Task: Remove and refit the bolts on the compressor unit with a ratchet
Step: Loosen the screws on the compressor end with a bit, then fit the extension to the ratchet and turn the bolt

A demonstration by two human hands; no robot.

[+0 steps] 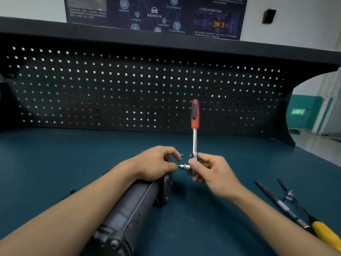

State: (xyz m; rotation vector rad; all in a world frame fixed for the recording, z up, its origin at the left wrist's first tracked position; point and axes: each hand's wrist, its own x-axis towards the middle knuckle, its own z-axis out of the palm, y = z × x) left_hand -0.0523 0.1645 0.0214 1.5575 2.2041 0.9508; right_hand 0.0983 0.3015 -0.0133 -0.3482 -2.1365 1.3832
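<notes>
Your right hand (212, 170) pinches the ratchet (194, 137) at its head, thumb on top and fingers curled behind. Your left hand (156, 163), resting on the far end of the compressor unit (132, 206), pinches a small bolt (178, 165) at the mouth of the socket (185, 166). Just beyond that end the ratchet stands upright, red handle topmost, its socket pointing left. The compressor unit lies on its side, its long axis running away from you to its flanged end. A loose screw (182, 155) lies just past it. To its right a dark bar (276, 200) and a yellow-handled tool (324, 233) rest on the teal bench (55, 154). Behind it stands a black pegboard (129, 85).
</notes>
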